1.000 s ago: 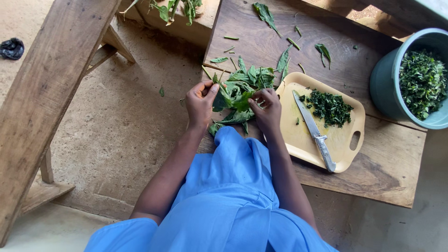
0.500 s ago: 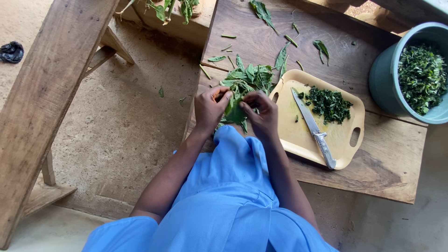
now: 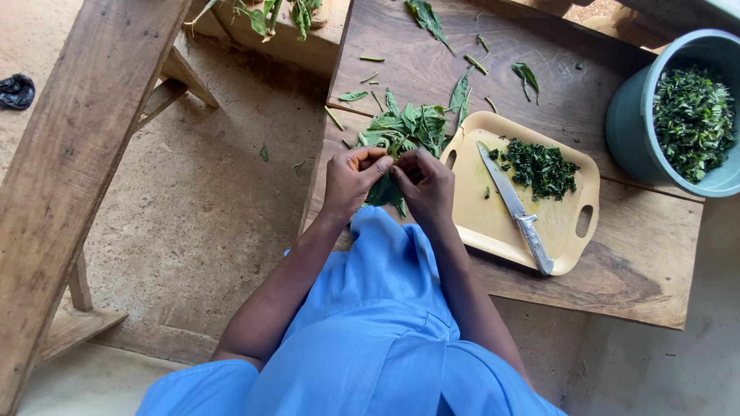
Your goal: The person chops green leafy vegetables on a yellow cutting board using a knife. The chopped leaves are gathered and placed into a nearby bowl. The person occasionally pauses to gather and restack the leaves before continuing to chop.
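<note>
Green leaves: a bunch lies on the bench at 12 o'clock from my hands, its near end drawn up between them, likely so the leaves stay stacked together.
Left hand: my left hand has its fingers closed on the leaves, pinching from 9 o'clock.
Right hand: my right hand curls its fingers shut on the same leaves from 3 o'clock, thumbs nearly meeting.
Tray: a pale yellow tray sits just beside my right hand at 3 o'clock, close enough to serve as a cutting surface.
Knife: a knife lies flat on the tray, blade toward 11 o'clock, handle toward me, easy to pick up.
Chopped greens: a small heap rests on the tray beside the blade.
Bucket: a teal bucket at 2 o'clock holds more chopped greens.
Scraps: loose stems scatter the far bench.
</note>
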